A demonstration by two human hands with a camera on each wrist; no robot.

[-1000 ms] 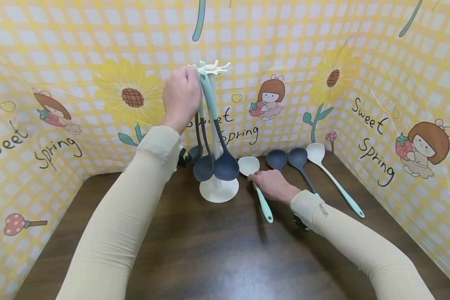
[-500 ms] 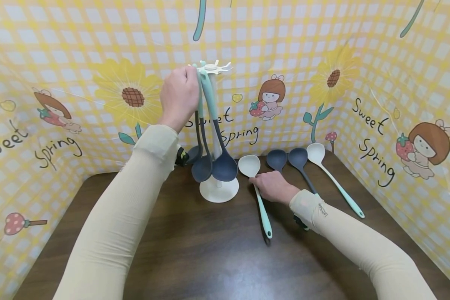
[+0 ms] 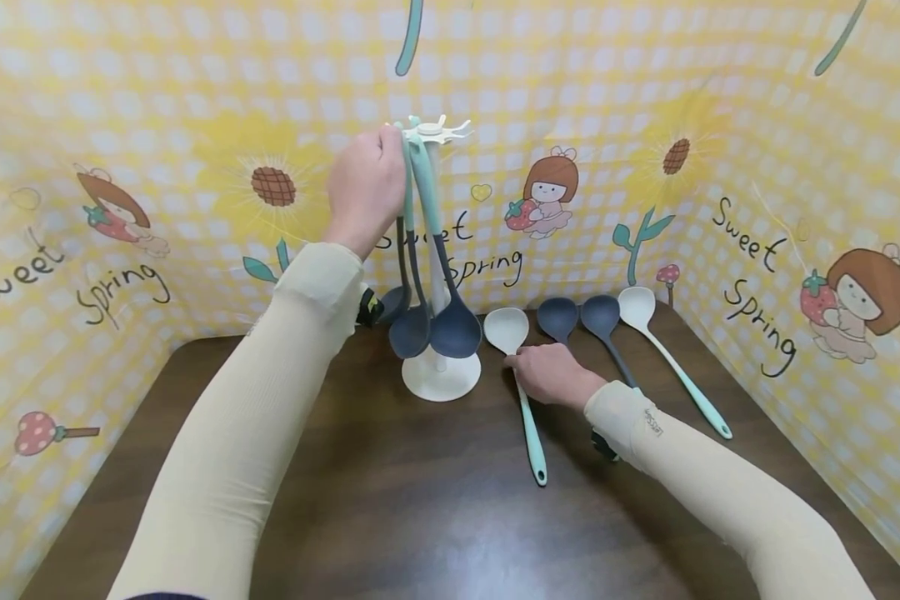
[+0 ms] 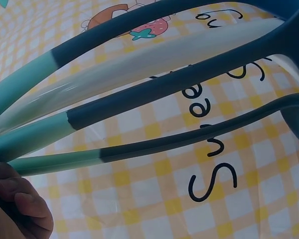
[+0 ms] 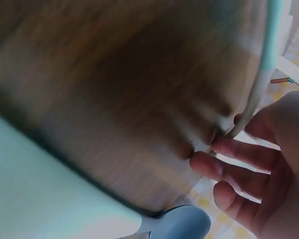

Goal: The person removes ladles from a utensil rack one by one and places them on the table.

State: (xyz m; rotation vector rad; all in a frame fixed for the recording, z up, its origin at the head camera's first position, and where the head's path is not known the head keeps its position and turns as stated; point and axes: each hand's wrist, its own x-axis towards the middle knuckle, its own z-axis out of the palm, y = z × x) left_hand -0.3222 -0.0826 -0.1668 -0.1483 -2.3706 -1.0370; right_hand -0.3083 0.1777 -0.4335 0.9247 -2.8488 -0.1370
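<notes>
A white ladle rack [image 3: 441, 379] stands at the back of the table, with several dark-headed, mint-handled ladles [image 3: 456, 329] hanging from its left and front side. At its top, my left hand [image 3: 367, 187] grips the upper end of a mint handle; in the left wrist view its fingers [image 4: 32, 206] are curled close under the handles, and the exact contact is hidden. To the right of the rack, my right hand [image 3: 551, 375] pinches the neck of a white ladle [image 3: 507, 329] between thumb and fingers. That ladle's mint handle slants toward me, low over the table.
Two dark ladles [image 3: 600, 315] lie right of my right hand, partly covered by hand and forearm. Farther right lies another white ladle [image 3: 636, 307] with a mint handle. Bare hooks [image 3: 457, 131] show on the rack's right side. Patterned cloth [image 3: 570, 83] walls in the brown table [image 3: 390, 500].
The mint handle of the white ladle in my right hand has swung down and toward me. The ladles on the rack swayed slightly. My left hand stays at the rack top.
</notes>
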